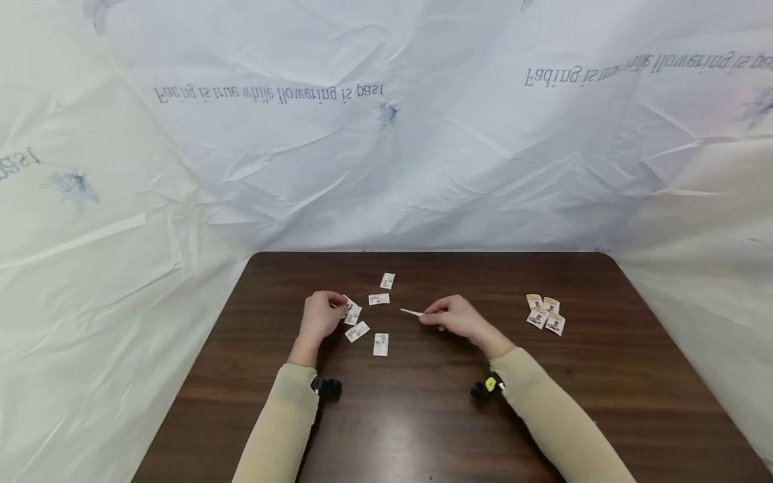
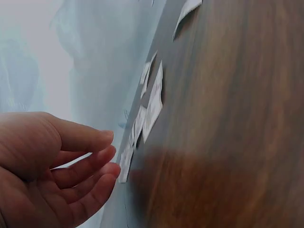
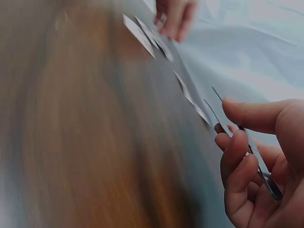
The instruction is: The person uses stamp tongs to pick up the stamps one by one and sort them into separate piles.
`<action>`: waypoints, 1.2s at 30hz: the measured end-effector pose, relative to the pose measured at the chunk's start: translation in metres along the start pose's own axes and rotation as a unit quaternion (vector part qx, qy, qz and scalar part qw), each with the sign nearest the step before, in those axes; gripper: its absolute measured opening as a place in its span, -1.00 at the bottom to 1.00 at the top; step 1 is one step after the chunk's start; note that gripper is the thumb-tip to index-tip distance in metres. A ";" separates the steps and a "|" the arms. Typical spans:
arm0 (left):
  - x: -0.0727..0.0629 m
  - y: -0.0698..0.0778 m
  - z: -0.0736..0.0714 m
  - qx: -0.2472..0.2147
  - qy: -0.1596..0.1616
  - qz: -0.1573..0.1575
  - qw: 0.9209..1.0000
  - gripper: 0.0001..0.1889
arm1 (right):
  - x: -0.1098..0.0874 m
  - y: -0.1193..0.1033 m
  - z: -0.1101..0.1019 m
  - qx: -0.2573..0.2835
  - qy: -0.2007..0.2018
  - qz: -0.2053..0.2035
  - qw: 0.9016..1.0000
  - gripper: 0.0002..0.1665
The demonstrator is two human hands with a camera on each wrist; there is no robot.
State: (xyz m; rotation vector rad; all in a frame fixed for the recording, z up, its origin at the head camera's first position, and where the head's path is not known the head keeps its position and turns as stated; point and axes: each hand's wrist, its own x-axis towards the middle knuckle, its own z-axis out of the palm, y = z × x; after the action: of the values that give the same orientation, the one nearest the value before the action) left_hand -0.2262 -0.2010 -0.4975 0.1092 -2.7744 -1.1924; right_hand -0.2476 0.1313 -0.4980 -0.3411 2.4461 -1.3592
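Note:
My right hand (image 1: 455,315) grips a pair of metal tweezers (image 3: 259,164) between thumb and fingers. Its two tips stand apart with nothing between them, pointing left in the head view. My left hand (image 1: 323,312) has its fingers loosely bent, thumb close to the fingertips and no object showing between them in the left wrist view. Right beside those fingertips lie overlapping small white printed packets (image 1: 353,315). More such packets lie between the hands: one tilted packet (image 1: 357,331), an upright packet (image 1: 380,344), a sideways packet (image 1: 379,299) and a farther packet (image 1: 387,280).
On the right of the dark wooden table (image 1: 398,416) sits a cluster of several printed packets (image 1: 546,314), edges touching or overlapping. White sheeting (image 1: 386,168) with printed lettering hangs behind the table's far edge and along both sides.

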 end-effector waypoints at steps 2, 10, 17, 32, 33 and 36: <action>0.003 -0.005 0.000 0.004 0.002 -0.006 1.000 -0.90 | 0.008 -0.006 0.018 0.010 -0.008 -0.002 1.000 -0.68; 0.014 -0.015 0.003 0.004 -0.008 -0.023 1.000 -0.89 | 0.031 -0.032 0.065 0.043 -0.025 0.010 0.999 -0.73; 0.015 -0.018 0.004 0.001 -0.018 -0.037 0.999 -0.87 | 0.042 -0.049 0.084 0.054 -0.024 0.023 0.998 -0.70; 0.016 -0.017 0.001 -0.015 -0.030 -0.046 0.998 -0.89 | 0.049 -0.065 0.089 0.032 -0.009 0.050 0.998 -0.70; 0.016 -0.017 0.001 -0.014 -0.030 -0.045 0.998 -0.89 | 0.049 -0.066 0.089 0.033 -0.008 0.051 0.998 -0.70; 0.017 -0.018 0.001 -0.011 -0.030 -0.042 0.999 -0.89 | 0.050 -0.066 0.090 0.037 -0.008 0.054 0.998 -0.70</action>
State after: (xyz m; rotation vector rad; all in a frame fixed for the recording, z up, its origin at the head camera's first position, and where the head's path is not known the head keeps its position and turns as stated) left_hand -0.2425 -0.2148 -0.5097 0.1936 -2.8343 -1.2653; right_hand -0.2552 0.0093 -0.4943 -0.1981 2.3577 -1.3898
